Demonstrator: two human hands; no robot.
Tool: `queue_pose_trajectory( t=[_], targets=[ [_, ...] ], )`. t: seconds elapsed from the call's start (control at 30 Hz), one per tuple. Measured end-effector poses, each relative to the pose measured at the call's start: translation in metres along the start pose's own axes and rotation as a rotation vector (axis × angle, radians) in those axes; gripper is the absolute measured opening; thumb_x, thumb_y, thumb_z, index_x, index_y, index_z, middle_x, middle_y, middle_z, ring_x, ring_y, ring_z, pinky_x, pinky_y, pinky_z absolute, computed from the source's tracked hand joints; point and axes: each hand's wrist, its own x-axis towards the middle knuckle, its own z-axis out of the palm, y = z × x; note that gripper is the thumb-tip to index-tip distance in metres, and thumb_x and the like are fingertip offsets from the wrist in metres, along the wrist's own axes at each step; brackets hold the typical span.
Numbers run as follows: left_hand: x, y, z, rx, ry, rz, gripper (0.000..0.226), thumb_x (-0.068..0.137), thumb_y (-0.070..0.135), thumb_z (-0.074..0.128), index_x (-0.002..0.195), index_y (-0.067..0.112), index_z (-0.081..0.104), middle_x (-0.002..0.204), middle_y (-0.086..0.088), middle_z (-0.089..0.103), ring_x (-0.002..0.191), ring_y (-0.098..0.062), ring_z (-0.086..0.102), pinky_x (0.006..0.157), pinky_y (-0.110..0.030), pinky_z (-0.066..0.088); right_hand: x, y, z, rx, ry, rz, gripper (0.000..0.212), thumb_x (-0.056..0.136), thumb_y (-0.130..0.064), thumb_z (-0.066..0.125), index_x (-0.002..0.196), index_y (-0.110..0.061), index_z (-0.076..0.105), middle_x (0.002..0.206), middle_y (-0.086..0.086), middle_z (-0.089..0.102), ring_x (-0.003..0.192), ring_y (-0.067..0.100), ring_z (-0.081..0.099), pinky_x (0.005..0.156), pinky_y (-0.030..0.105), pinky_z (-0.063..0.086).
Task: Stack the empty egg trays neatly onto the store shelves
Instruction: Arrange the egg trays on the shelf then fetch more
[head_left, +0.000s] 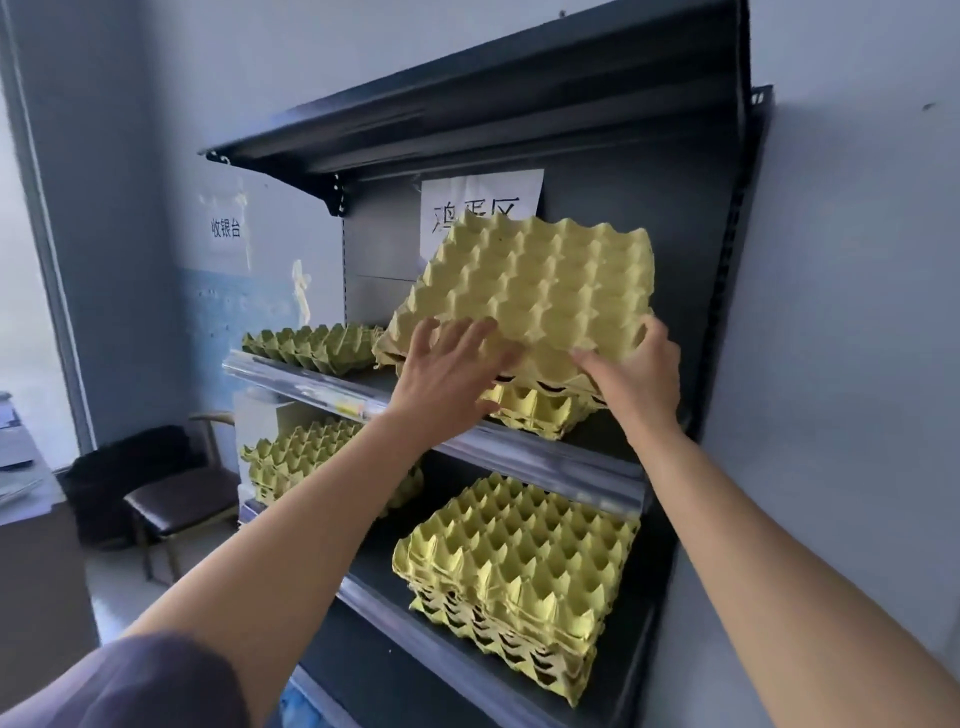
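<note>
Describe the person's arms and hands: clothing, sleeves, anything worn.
No gloves, rings, watch or bracelet show on the left hand or the right hand. A loose short sleeve of dull blue-grey cloth covers the left upper arm; the forearm below it is uncovered. The right arm is uncovered as far as the frame shows, with no sleeve in view.
</note>
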Motion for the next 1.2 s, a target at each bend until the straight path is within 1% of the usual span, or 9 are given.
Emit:
queue_pose_trajectory(
  t=[0.1, 0.17, 0.27, 0.37, 0.47, 0.63, 0.8, 0.97, 1.2],
  targets=[
    [0.023, -0.010, 0.024, -0.003, 0.032, 0.024, 0.063, 0.079, 0.019, 0.071, 0.132, 0.037, 0.044, 0.143, -0.005, 0.038, 0.129, -0.028, 0.037, 0.104, -0.049, 0.029, 0.017, 0.000, 0.017, -0.065, -0.006, 0.031, 0.094, 0.069, -0.053, 0.075, 0.142, -0.018, 0.026, 0.136, 0.011, 0.036, 0.113, 0.032, 0.051, 0.092, 0.040, 0.047],
    [0.033, -0.022, 0.040, -0.026, 0.041, 0.090, 0.054, 0.066, 0.010, 0.081, 0.114, 0.026, 0.062, 0.131, -0.009, 0.053, 0.117, -0.033, 0.051, 0.089, -0.048, 0.047, 0.025, -0.003, 0.026, -0.104, -0.031, 0.044, 0.093, 0.072, -0.051, 0.073, 0.144, -0.018, 0.025, 0.136, 0.012, 0.034, 0.115, 0.035, 0.048, 0.094, 0.041, 0.045],
    [0.043, -0.042, 0.065, -0.165, 0.041, 0.066, 0.041, 0.065, 0.000, 0.079, 0.101, 0.015, 0.069, 0.128, -0.011, 0.057, 0.116, -0.037, 0.052, 0.083, -0.049, 0.053, 0.034, -0.005, 0.040, -0.184, -0.074, 0.014, 0.084, 0.079, -0.048, 0.065, 0.145, -0.017, 0.023, 0.136, 0.014, 0.034, 0.116, 0.036, 0.047, 0.091, 0.041, 0.045],
    [0.055, -0.054, 0.088, -0.292, -0.065, 0.065, 0.037, 0.086, 0.007, 0.062, 0.122, 0.016, 0.059, 0.146, -0.004, 0.038, 0.135, -0.029, 0.032, 0.102, -0.045, 0.042, 0.036, -0.001, 0.056, -0.298, -0.071, -0.018, 0.078, 0.085, -0.052, 0.056, 0.147, -0.019, 0.022, 0.134, 0.014, 0.040, 0.114, 0.035, 0.049, 0.089, 0.041, 0.045],
    [0.062, -0.059, 0.106, -0.359, -0.248, 0.115, 0.046, 0.093, 0.022, 0.053, 0.138, 0.020, 0.041, 0.153, 0.002, 0.024, 0.141, -0.023, 0.018, 0.111, -0.041, 0.026, 0.032, 0.011, 0.068, -0.407, -0.086, 0.097, 0.071, 0.084, -0.061, 0.045, 0.144, -0.027, 0.026, 0.126, 0.007, 0.052, 0.109, 0.032, 0.054, 0.090, 0.050, 0.046],
    [0.056, -0.057, 0.112, -0.414, -0.192, 0.117, 0.055, 0.090, 0.054, 0.043, 0.137, 0.025, 0.042, 0.152, 0.005, 0.025, 0.140, -0.020, 0.018, 0.111, -0.040, 0.019, 0.020, 0.018, 0.074, -0.488, 0.010, 0.106, 0.058, 0.089, -0.058, 0.041, 0.136, -0.025, 0.039, 0.118, 0.004, 0.058, 0.108, 0.032, 0.054, 0.089, 0.049, 0.046],
    [0.053, -0.056, 0.113, -0.471, -0.139, 0.134, 0.049, 0.092, 0.053, 0.043, 0.129, 0.022, 0.050, 0.148, 0.001, 0.032, 0.138, -0.023, 0.022, 0.109, -0.041, 0.021, 0.013, 0.014, 0.076, -0.547, 0.090, 0.048, 0.057, 0.091, -0.056, 0.040, 0.136, -0.021, 0.044, 0.116, 0.005, 0.061, 0.108, 0.032, 0.056, 0.087, 0.048, 0.048],
    [0.059, -0.055, 0.108, -0.519, -0.071, 0.087, 0.046, 0.094, 0.054, 0.034, 0.120, 0.021, 0.052, 0.137, 0.002, 0.046, 0.125, -0.026, 0.039, 0.100, -0.042, 0.029, 0.011, 0.005, 0.071, -0.695, 0.051, -0.015, 0.056, 0.095, -0.055, 0.035, 0.136, -0.019, 0.045, 0.130, 0.009, 0.054, 0.116, 0.035, 0.050, 0.090, 0.047, 0.046],
    [0.075, -0.017, 0.071, -0.607, 0.114, 0.194, 0.028, 0.094, 0.037, 0.046, 0.115, 0.022, 0.056, 0.128, 0.003, 0.053, 0.119, -0.023, 0.045, 0.097, -0.039, 0.031, 0.004, -0.004, 0.027, -0.912, 0.150, -0.295, 0.042, 0.097, -0.042, 0.042, 0.129, -0.017, 0.053, 0.126, 0.006, 0.057, 0.111, 0.030, 0.054, 0.084, 0.040, 0.046]
  ],
)
